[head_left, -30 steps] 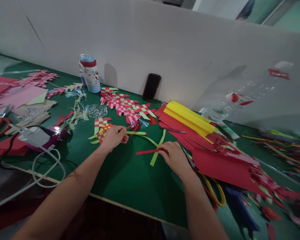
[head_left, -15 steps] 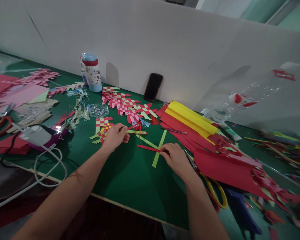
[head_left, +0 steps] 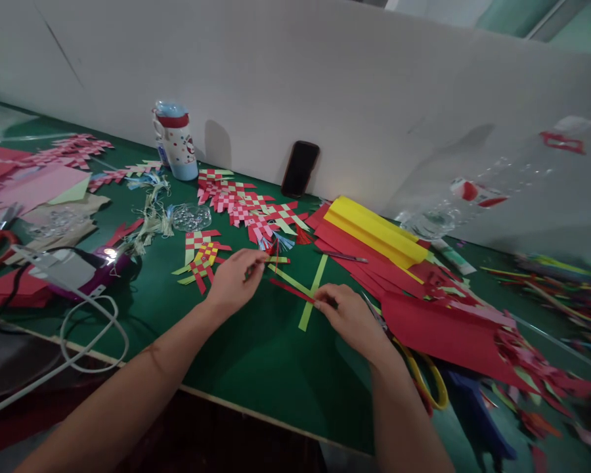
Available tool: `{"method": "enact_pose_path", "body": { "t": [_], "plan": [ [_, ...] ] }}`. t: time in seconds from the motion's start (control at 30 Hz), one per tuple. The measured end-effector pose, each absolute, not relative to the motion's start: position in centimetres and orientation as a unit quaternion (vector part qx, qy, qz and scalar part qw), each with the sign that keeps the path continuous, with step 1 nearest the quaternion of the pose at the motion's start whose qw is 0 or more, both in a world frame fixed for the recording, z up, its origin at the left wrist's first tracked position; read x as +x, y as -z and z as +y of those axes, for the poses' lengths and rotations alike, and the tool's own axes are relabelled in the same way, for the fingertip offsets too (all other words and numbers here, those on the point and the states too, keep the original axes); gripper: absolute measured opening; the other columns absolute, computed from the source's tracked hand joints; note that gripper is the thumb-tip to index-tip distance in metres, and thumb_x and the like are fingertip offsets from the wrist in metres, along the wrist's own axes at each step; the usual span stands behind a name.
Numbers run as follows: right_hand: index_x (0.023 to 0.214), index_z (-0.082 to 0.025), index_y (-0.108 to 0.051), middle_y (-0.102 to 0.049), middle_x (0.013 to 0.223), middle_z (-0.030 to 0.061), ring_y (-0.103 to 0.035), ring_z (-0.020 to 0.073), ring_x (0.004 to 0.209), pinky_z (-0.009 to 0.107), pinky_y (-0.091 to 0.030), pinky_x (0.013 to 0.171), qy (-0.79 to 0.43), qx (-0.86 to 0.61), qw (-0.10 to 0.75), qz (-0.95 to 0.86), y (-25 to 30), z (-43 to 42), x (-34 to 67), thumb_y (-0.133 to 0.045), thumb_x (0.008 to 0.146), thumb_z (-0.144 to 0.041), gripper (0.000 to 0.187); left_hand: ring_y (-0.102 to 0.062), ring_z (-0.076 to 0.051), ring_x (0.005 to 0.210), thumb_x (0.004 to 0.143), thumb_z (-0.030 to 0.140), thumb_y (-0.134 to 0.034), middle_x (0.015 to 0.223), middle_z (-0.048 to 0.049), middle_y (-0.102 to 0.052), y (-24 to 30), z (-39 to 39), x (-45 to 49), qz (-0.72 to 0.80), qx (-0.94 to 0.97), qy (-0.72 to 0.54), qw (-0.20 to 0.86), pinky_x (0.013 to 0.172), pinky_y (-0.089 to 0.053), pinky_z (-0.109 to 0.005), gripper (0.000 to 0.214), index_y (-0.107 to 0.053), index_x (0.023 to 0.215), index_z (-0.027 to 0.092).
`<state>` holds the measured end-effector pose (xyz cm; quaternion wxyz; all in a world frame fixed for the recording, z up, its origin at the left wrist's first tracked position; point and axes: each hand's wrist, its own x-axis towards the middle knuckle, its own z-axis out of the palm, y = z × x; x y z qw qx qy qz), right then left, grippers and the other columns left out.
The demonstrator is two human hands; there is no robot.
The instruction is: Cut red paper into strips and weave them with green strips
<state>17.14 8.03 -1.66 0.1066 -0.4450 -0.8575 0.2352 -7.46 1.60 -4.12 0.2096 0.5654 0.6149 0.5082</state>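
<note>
My left hand (head_left: pixel 236 279) is closed, thumb and forefinger pinched at a red paper strip (head_left: pixel 276 248). A short stretch of light-green strip (head_left: pixel 280 260) shows beside those fingertips; the rest is hidden behind the hand. My right hand (head_left: pixel 347 315) pinches the lower right end of another red paper strip (head_left: pixel 291 289). That strip lies across two light-green strips, a long slanted one (head_left: pixel 318 276) and a thinner one (head_left: pixel 290 279), which meet near my right fingertips. Left of my left hand lie small woven paper pieces (head_left: pixel 201 256) in red, green and yellow.
Behind are woven paper fish shapes (head_left: pixel 241 203), a water bottle (head_left: pixel 177 144) and a phone (head_left: pixel 300 169) leaning on the wall. Red sheets (head_left: pixel 438 335), yellow paper (head_left: pixel 374 230), tweezers (head_left: pixel 345 256) and yellow-handled scissors (head_left: pixel 433 381) lie right. A white cable (head_left: pixel 121 322) hangs over the left edge.
My left hand has moved right along the red and green strips, covering more of them. My right hand stays nearly where it was, and its red strip has tilted slightly.
</note>
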Motion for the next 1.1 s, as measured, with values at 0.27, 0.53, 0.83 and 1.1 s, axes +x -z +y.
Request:
{"method": "enact_pose_path", "body": {
  "t": [0.27, 0.53, 0.83, 1.1],
  "plan": [
    [0.08, -0.021, -0.06, -0.057, 0.072, -0.0031, -0.049, 0.0105, 0.06, 0.024, -0.04, 0.057, -0.594, -0.407, 0.254, -0.646, 0.5, 6.2, 16.0, -0.077, 0.072, -0.041, 0.028, -0.05, -0.024, 0.125, 0.097, 0.029, -0.05, 0.126, -0.0078, -0.065, 3.4, 0.4, -4.8, 0.491, 0.786, -0.375, 0.014, 0.105, -0.037, -0.044, 0.029, -0.062, 0.123, 0.021],
    [0.077, -0.021, -0.057, -0.059, 0.072, -0.004, -0.052, 0.0088, 0.063, 0.021, -0.042, 0.06, -0.661, -0.398, 0.39, -0.504, 1.7, 5.2, 13.9, -0.083, 0.069, -0.038, 0.031, -0.059, -0.018, 0.086, 0.099, 0.027, -0.039, 0.087, -0.0046, -0.067, 2.8, -0.4, -3.6, 0.516, 0.724, -0.384, 0.247, 0.08, -0.046, -0.03, 0.025, -0.062, 0.094, 0.019],
    [0.079, -0.023, -0.06, -0.061, 0.083, -0.0011, -0.056, 0.0138, 0.075, 0.027, -0.047, 0.071, -0.544, -0.43, 0.431, -0.578, 2.7, 4.1, 12.8, -0.076, 0.075, -0.038, 0.022, -0.059, -0.017, 0.096, 0.094, 0.028, -0.049, 0.103, -0.0025, -0.065, 1.9, -1.0, -3.1, 0.436, 0.615, -0.416, 0.508, 0.086, -0.046, -0.026, 0.022, -0.059, 0.111, 0.018],
    [0.088, -0.023, -0.06, -0.059, 0.081, -0.0013, -0.055, 0.0131, 0.074, 0.026, -0.048, 0.069, -0.552, -0.408, 0.427, -0.589, 2.3, 3.7, 12.1, -0.076, 0.074, -0.037, 0.026, -0.047, -0.01, 0.062, 0.089, 0.039, -0.055, 0.068, 0.0037, -0.051, 2.9, -0.7, -2.8, 0.492, 0.509, -0.428, 0.562, 0.058, -0.036, -0.021, 0.025, -0.056, 0.078, 0.016]
  ]
}}
